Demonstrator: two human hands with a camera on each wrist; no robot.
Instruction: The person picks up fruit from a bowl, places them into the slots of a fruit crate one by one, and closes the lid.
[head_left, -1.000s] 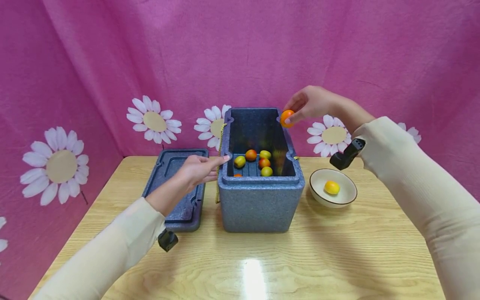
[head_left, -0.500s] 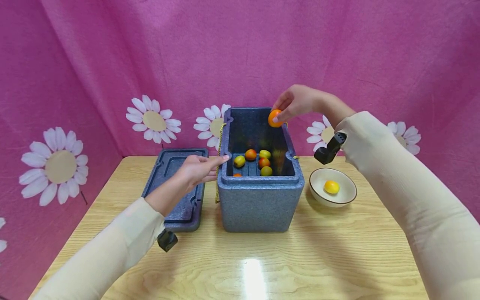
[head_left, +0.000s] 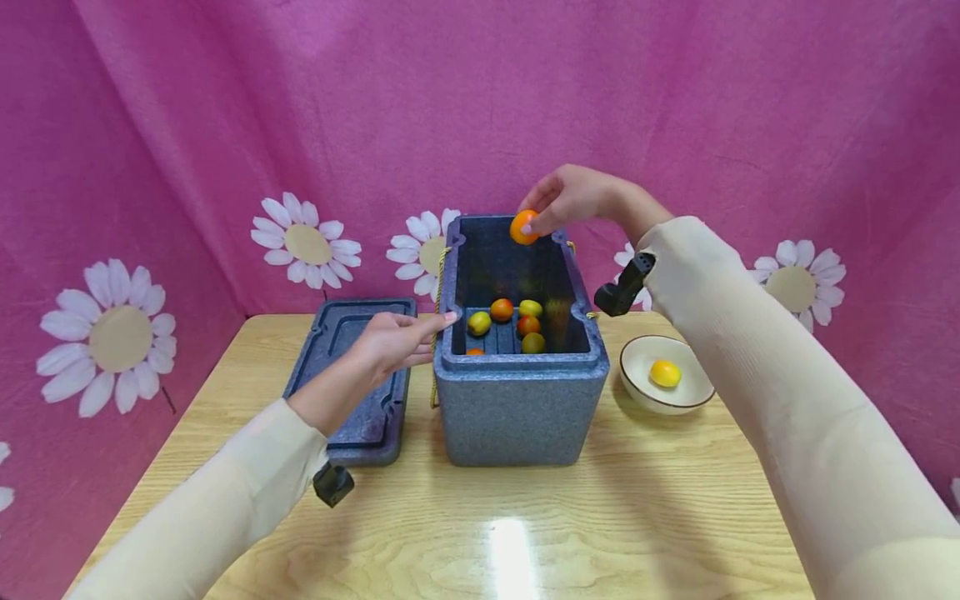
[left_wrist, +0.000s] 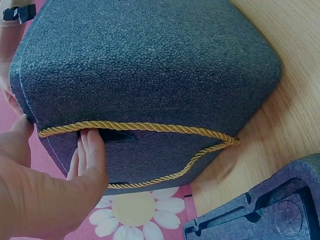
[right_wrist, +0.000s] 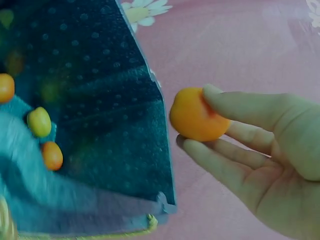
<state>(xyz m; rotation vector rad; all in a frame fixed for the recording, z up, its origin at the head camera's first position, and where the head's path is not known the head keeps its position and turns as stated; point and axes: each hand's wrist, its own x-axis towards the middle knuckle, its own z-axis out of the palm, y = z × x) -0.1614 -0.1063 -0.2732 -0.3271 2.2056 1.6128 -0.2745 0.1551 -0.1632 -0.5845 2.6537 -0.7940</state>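
Note:
A small round orange fruit (right_wrist: 197, 115) is pinched between the thumb and fingertips of my right hand (head_left: 573, 198). That hand holds it above the far end of the open grey foam box (head_left: 517, 417). My left hand (head_left: 393, 340) holds the box's left side, its thumb on the rim and its fingers (left_wrist: 95, 152) against the outer wall under the yellow rope (left_wrist: 165, 127). On the box floor lie several fruits, among them a red-orange fruit (head_left: 502, 310) and a yellow-green fruit (head_left: 479, 323); the near wall partly hides another orange one.
Left of the box, the grey lid (head_left: 360, 375) lies on the wooden table (head_left: 420, 533). To the right stands a cream bowl (head_left: 637, 375) with a dark rim, holding one yellow fruit (head_left: 665, 373). A pink curtain (head_left: 480, 108) with daisies hangs close behind.
My right hand has carried the orange fruit leftward and slightly up, from the box's right rim to over its far end. My left hand stays where it was.

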